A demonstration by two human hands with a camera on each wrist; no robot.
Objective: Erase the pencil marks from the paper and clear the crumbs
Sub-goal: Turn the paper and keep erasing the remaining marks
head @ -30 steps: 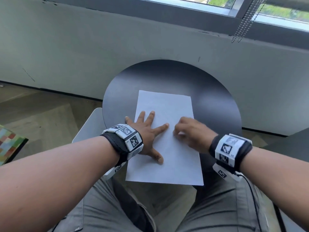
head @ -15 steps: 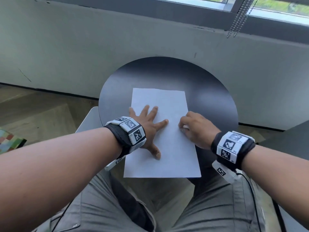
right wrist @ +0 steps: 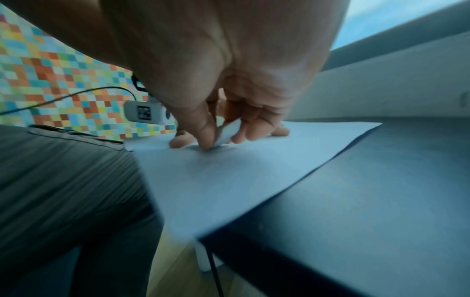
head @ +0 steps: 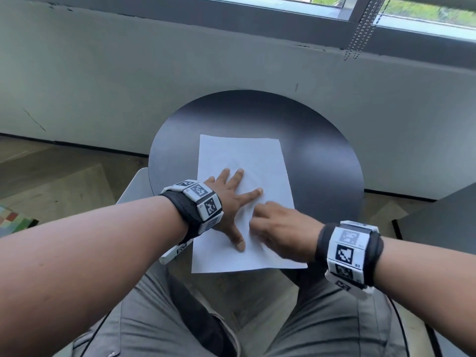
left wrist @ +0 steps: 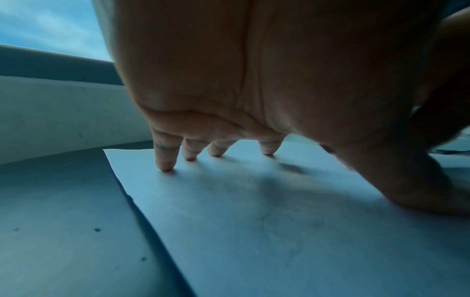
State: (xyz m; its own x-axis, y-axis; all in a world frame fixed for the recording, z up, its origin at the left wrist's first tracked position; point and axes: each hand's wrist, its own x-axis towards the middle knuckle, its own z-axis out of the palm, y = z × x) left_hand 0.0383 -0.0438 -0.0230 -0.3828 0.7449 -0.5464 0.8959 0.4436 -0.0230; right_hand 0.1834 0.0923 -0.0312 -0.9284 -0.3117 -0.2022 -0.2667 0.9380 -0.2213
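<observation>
A white sheet of paper (head: pixel 244 161) lies on a round black table (head: pixel 322 161), its near edge hanging past the rim. Faint pencil marks (head: pixel 251 173) show near the middle of the sheet. My left hand (head: pixel 229 202) lies flat with fingers spread, pressing the paper (left wrist: pixel 254 231) down; its fingertips (left wrist: pixel 165 166) touch the sheet. My right hand (head: pixel 278 228) sits just right of the left thumb, blurred. In the right wrist view its thumb and fingers pinch a white eraser (right wrist: pixel 227 132) held against the paper (right wrist: pixel 229 176).
A grey wall (head: pixel 128 86) runs behind the table under a window with a bead chain (head: pixel 360 29). My knees in grey trousers (head: pixel 154 318) are under the near rim. A white chair edge (head: pixel 134 186) shows at left, and a dark surface (head: pixel 438 222) stands at right.
My right hand slid left and nearer, from the paper's right edge towards the left thumb, still rubbing. The left hand stays pressed flat on the sheet.
</observation>
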